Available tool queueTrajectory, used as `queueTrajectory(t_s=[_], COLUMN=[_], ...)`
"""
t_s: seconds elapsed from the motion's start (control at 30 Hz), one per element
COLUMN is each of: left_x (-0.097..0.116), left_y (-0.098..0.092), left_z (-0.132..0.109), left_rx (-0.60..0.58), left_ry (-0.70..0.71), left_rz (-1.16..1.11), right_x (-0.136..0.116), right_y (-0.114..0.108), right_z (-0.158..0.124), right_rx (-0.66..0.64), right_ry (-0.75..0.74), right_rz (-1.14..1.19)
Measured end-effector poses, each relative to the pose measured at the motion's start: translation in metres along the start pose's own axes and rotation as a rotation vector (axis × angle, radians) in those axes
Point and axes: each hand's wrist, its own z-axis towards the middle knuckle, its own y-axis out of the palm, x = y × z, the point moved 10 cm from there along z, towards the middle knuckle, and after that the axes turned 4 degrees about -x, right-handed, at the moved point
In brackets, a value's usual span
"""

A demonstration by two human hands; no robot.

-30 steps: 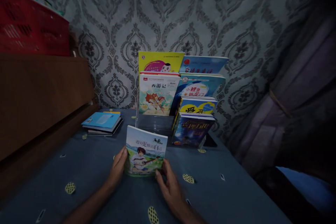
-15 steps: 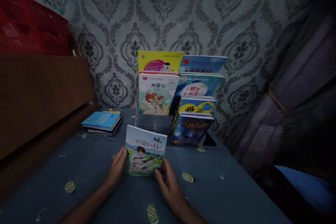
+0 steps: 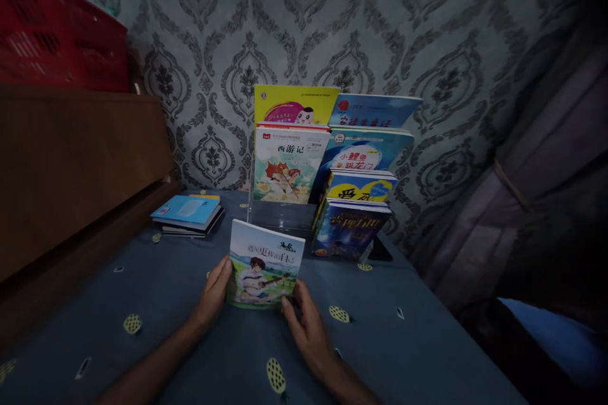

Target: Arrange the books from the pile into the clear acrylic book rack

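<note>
A thin paperback book [image 3: 265, 269], its cover showing a figure playing a guitar in a green landscape, is held tilted up between my two hands. My left hand [image 3: 215, 288] grips its left edge, with the thumb along the side and the other fingers partly behind. On the lower right edge, my right hand [image 3: 306, 323] has its thumb at the front and its fingers behind the book. Just beyond it stands a clear tiered book rack [image 3: 282, 218]. A white book [image 3: 289, 168] leans in its left column, and a dark blue book [image 3: 351, 231] fronts the right column.
Left of the rack lies a small stack of books [image 3: 187, 212] with a blue one on top. A wooden cabinet [image 3: 80, 171] bearing a red basket [image 3: 61, 38] borders the left. Patterned cloth [image 3: 380, 342] covers the table; a tied curtain [image 3: 503, 202] hangs at right.
The view has shifted slightly, moving the rack a little up and right in the picture. Both hands keep their hold on the book, which sits slightly higher in view.
</note>
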Motion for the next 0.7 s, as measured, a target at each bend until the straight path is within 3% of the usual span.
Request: queueTrajectory(t_s=[0.17, 0.27, 0.37, 0.53, 0.7], left_x=[0.037, 0.074, 0.101, 0.105, 0.114], left_y=[0.008, 0.02, 0.026, 0.028, 0.033], left_z=[-0.009, -0.017, -0.027, -0.033, -0.029], left_rx=[-0.064, -0.152, -0.166, -0.19, -0.136], left_ry=[0.118, 0.285, 0.435, 0.41, 0.396], left_rz=[0.118, 0.338, 0.564, 0.643, 0.698], right_x=[0.021, 0.015, 0.0, -0.025, -0.037], right_y=[-0.011, -0.018, -0.019, -0.017, -0.027], right_z=[-0.003, -0.002, 0.0, 0.005, 0.021], right_rx=[0.103, 0.178, 0.18, 0.111, 0.107], right_ry=[0.059, -0.013, -0.076, -0.107, -0.138], right_rz=[-0.1, -0.139, -0.148, -0.045, -0.039])
